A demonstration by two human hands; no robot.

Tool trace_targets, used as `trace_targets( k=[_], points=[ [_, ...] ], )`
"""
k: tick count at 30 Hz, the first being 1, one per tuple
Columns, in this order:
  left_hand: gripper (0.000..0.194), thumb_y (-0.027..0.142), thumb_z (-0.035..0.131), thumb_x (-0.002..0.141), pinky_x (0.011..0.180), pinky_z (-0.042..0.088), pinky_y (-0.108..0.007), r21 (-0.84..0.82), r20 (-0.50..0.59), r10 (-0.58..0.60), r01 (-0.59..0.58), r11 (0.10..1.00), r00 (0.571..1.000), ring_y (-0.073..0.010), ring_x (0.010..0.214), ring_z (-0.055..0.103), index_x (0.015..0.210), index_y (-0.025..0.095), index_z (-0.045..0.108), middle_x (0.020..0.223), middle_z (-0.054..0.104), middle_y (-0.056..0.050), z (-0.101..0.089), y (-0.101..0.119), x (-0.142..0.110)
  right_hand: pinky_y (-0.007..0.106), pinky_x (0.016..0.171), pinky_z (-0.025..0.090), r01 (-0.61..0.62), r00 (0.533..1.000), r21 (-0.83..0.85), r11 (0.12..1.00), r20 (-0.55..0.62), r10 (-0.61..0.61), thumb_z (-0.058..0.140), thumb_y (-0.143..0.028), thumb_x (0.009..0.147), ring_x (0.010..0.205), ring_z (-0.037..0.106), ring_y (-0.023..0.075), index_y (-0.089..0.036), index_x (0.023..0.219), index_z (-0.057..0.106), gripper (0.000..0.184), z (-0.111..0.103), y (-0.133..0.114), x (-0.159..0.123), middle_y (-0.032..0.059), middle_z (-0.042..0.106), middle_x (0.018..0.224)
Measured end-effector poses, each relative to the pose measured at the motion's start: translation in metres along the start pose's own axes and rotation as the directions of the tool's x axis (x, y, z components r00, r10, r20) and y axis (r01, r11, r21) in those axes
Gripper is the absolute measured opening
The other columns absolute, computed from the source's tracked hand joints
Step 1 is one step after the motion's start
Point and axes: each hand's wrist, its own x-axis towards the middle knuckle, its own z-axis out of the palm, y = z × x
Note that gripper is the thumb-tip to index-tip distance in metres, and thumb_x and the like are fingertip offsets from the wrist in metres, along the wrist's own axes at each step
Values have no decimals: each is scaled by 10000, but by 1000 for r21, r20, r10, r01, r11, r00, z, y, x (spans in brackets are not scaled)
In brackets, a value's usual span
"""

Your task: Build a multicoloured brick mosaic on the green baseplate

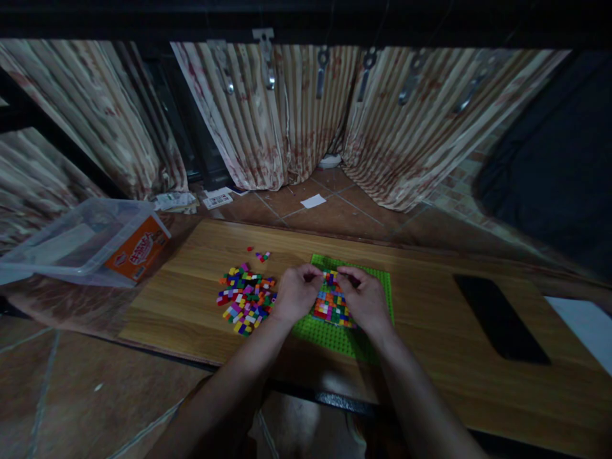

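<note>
A green studded baseplate [335, 335] lies on a low wooden table [430, 338]. A patch of small coloured bricks [331, 306] covers its middle. My left hand [295, 294] and my right hand [363, 296] rest over that patch, fingertips pinched close together at its far edge. Whatever sits between the fingertips is too small to make out. A loose pile of coloured bricks [245, 297] lies on the table just left of my left hand.
A dark phone [500, 317] lies flat on the table's right side. A clear plastic bin with an orange label [90, 241] stands at the left. Striped curtains [287, 115] hang behind, with papers [313, 201] on the tiled floor.
</note>
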Motion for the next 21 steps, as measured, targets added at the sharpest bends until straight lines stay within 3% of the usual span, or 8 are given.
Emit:
trace_targets(
  k=[12,21],
  points=[
    [167,259,581,774,596,458,-200,-55,-10,-57,56,997,998,-118,633,611,804,164,714,704,689,-5,2,-3,0,323,732,490,12,1000,-181,983,-9,-13,599,-453,752,796,649,202,-224,993,712,350,3,-6,-3,47,731,937],
    [205,241,537,804,591,451,-196,-32,-3,-60,60,998,998,-115,644,613,818,172,729,717,703,-2,2,-4,-3,345,769,471,53,997,-290,955,-40,-67,570,-484,759,826,637,218,-230,984,712,367,5,-7,-5,58,721,932]
  ],
)
